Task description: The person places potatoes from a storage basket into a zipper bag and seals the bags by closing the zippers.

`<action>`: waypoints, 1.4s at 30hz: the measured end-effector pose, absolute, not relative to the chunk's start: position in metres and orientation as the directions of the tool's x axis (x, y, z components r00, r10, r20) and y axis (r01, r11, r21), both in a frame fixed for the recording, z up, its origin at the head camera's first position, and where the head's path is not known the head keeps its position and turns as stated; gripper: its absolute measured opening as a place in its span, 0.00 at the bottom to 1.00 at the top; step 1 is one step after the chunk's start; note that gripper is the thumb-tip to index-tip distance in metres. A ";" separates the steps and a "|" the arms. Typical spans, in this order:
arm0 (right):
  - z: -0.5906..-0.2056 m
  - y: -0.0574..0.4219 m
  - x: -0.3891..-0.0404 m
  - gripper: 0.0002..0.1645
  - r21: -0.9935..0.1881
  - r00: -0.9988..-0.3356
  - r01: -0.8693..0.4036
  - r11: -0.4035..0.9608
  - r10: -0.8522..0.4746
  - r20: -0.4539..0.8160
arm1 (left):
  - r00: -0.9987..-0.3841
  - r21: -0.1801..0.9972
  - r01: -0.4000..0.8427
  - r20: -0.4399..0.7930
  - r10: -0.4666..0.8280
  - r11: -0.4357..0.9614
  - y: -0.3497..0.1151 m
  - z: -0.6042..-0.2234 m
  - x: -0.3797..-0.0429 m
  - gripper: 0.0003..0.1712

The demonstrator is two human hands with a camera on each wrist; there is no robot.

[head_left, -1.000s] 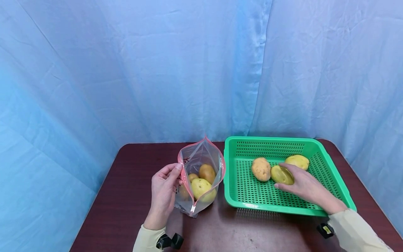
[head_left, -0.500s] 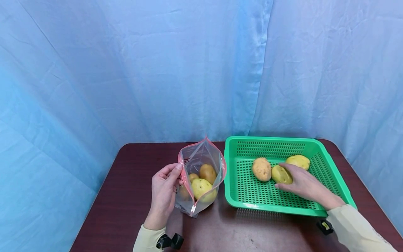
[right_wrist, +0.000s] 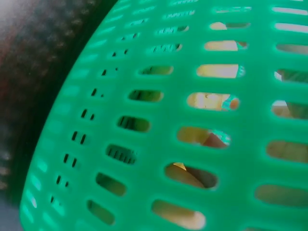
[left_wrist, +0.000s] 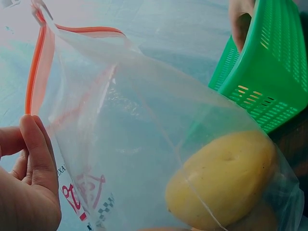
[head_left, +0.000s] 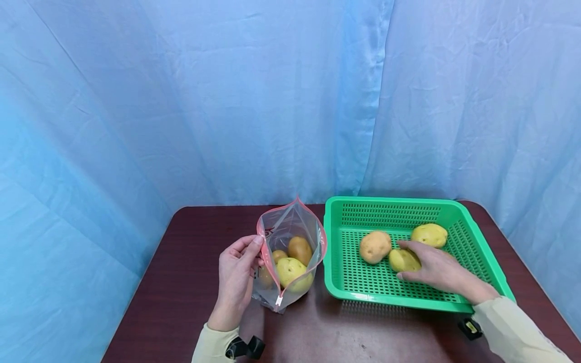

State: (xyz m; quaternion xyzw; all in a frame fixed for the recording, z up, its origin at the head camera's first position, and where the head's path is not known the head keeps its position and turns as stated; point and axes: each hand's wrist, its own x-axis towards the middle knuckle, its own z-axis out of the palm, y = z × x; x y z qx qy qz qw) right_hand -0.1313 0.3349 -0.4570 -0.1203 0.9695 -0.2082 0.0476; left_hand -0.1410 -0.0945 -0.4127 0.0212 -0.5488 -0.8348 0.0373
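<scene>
At the zip bag's rim, my left hand (head_left: 237,275) pinches the red edge between thumb and fingers. The clear zip bag (head_left: 290,222) stands with its mouth spread and holds several potatoes, the yellow potato (left_wrist: 224,180) showing through its wall in the left wrist view. Inside the green basket, my right hand (head_left: 438,267) grips a yellow-green potato (head_left: 403,260), thumb on the near side and fingers on the far side. A tan potato (head_left: 375,247) lies just left of it. Behind the hand sits another yellow potato (head_left: 429,235). In the right wrist view the basket wall hides most of the hand.
The green basket (head_left: 363,297) stands on the right of the dark red table (head_left: 181,302), close beside the bag. A blue curtain (head_left: 272,101) hangs behind the table. Slotted basket wall (right_wrist: 159,110) fills most of the right wrist view.
My right hand has shifted slightly toward me with the potato, which has turned a little. The tan potato has rolled slightly left. My left hand and the bag have stayed put.
</scene>
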 end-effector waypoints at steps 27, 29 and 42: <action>-0.459 0.348 -0.128 0.57 -0.462 -0.960 -0.227 0.857 -0.277 -0.042 | -0.996 0.924 0.032 -0.001 -0.085 -0.381 -0.094 -0.414 -0.142 0.03; -0.460 0.348 -0.129 0.57 -0.453 -0.957 -0.236 0.860 -0.286 -0.046 | -0.996 0.924 0.032 0.000 -0.085 -0.380 -0.094 -0.415 -0.142 0.03; -0.463 0.347 -0.132 0.55 -0.410 -0.944 -0.257 0.875 -0.318 -0.088 | -0.996 0.929 0.031 -0.002 -0.089 -0.369 -0.094 -0.414 -0.141 0.04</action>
